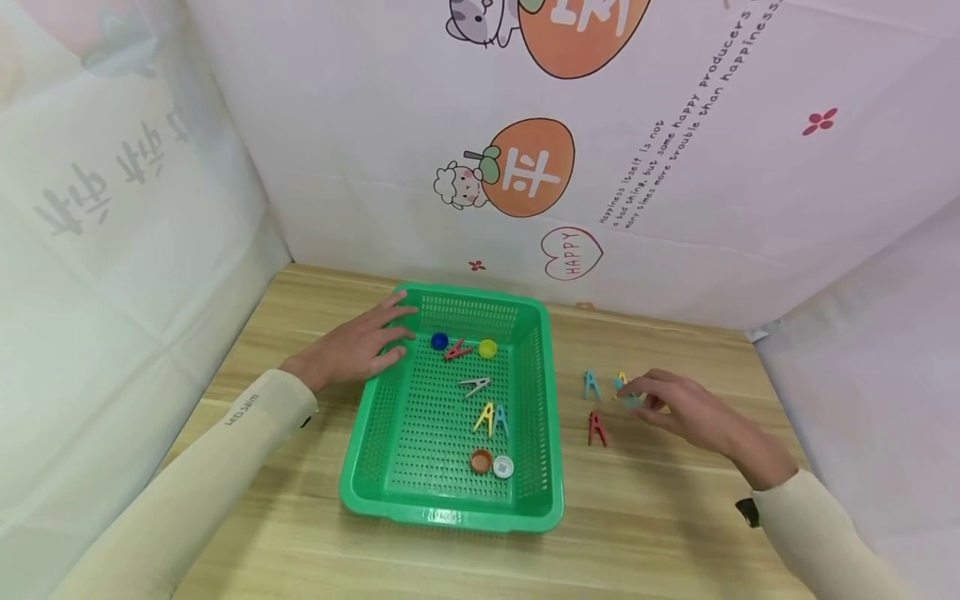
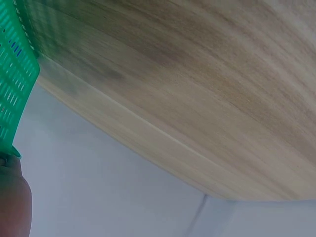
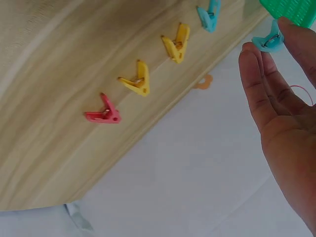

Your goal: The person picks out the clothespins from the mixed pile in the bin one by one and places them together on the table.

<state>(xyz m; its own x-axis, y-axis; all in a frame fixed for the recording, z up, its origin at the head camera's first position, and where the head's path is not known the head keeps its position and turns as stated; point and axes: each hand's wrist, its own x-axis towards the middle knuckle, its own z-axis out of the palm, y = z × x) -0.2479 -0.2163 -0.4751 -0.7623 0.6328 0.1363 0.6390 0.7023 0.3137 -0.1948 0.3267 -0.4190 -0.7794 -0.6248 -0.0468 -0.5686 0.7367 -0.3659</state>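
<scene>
My right hand [image 1: 686,408] pinches a light blue clothespin [image 3: 270,38] between thumb and fingertips, above the table to the right of the basket. Near it on the table lie a red clothespin [image 1: 597,428] and a blue clothespin [image 1: 591,384]. The right wrist view also shows two yellow clothespins [image 3: 177,43] in a row with them. My left hand [image 1: 356,346] rests on the left rim of the green basket [image 1: 557,433], fingers spread. In the basket are a yellow clothespin [image 1: 486,418], a blue one [image 1: 501,420], a white one [image 1: 476,386] and a red one [image 1: 458,350].
Bottle caps also lie in the basket: a blue cap [image 1: 439,341], a yellow cap [image 1: 487,348], a brown cap [image 1: 481,461] and a white cap [image 1: 503,467]. Printed white sheets [image 1: 360,167] stand round the back and sides of the wooden table [image 1: 300,533].
</scene>
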